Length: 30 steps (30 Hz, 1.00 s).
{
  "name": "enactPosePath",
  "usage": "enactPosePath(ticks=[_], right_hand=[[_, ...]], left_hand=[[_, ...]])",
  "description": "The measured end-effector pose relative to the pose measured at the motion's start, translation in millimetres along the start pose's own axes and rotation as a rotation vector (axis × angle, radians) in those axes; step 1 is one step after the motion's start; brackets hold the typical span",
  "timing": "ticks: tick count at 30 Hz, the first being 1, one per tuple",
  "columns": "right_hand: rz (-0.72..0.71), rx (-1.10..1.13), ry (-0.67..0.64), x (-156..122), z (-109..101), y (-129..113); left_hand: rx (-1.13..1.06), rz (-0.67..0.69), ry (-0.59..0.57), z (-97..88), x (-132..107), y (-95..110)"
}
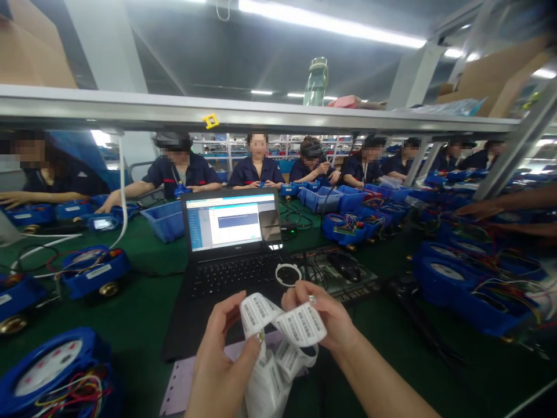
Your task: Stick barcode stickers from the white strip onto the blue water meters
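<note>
A curling strip of white barcode labels [300, 325] spans both my hands in front of the laptop. My left hand [228, 348] pinches its left part, thumb in front and fingers behind. At the right part, my right hand [324, 313] is closed on the strip with its fingers curled. More of the labels hang in loops below, between the hands. Just beyond the fingers lies a white plastic ring [288, 274] at the edge of the laptop [230, 270]. A pinkish paper sheet [179, 383] sits partly under my left hand.
Blue meter-like units with loose wires [56, 371] lie at left and more units [461, 284] at right. A mouse [343, 266] rests on a mat. Blue bins [163, 220] stand behind the laptop. Several co-workers sit across the table under an overhead shelf [261, 113].
</note>
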State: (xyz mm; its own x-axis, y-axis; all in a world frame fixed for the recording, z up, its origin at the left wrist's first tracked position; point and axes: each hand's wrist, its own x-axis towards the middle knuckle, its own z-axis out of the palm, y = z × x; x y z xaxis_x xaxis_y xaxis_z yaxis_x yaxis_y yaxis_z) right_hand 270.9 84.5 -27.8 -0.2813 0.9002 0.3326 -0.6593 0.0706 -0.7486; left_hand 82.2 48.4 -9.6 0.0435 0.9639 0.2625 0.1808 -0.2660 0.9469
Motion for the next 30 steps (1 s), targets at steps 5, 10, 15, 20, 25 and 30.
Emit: enactPosePath(ticks=[5, 10, 15, 20, 25, 30], right_hand=[[-0.007, -0.021, -0.049, -1, 0, 0], [0.017, -0.027, 0.009, -2, -2, 1], [0.021, -0.156, 0.047, -3, -2, 4], [0.069, -0.255, -0.008, -6, -4, 9], [0.117, -0.271, -0.009, -7, -5, 10], [0.123, -0.233, -0.01, -6, -4, 10]], left_hand=[[0.031, 0.092, -0.107, -7.7, 1, -14], [0.074, 0.17, -0.158, -6.6, 1, -13], [0.191, 0.254, -0.171, -2.1, -3, -9], [0.261, 0.264, -0.201, 0.7, -6, -7], [0.26, 0.256, -0.186, 1.6, -5, -6], [0.254, 0.262, -0.201, 1.3, -6, -9]])
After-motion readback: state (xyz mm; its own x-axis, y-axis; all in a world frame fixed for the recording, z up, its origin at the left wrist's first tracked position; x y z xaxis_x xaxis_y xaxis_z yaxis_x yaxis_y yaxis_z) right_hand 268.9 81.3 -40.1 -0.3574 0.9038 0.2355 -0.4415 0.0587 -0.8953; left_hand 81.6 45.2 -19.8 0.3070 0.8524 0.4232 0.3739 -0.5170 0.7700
